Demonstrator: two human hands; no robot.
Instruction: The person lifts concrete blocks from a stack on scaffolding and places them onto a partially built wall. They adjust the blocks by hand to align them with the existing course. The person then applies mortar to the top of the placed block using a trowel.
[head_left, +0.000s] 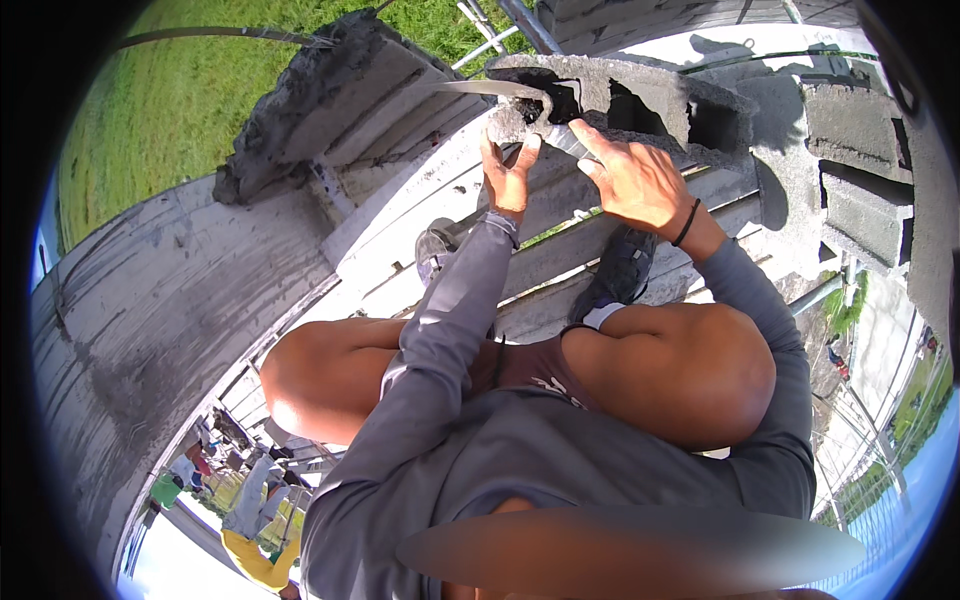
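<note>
A grey hollow concrete block (620, 100) lies on the wall in front of me, its dark cavities showing. My left hand (508, 178) grips the block's left end, thumb and fingers on either side of a rough corner. In my right hand (638, 178) is a trowel (548, 112), its handle under the palm with the index finger stretched along it. The trowel's thin blade reaches left over the block's end, seen almost edge-on. Part of the handle is hidden by the fingers.
I squat on planks (560, 255). More concrete blocks (855, 130) form a wall at the right. A broken concrete piece (340, 110) with a protruding steel bar (220, 33) stands at the left, above a smooth concrete face (180, 330). People, one in yellow (258, 562), are at the lower left.
</note>
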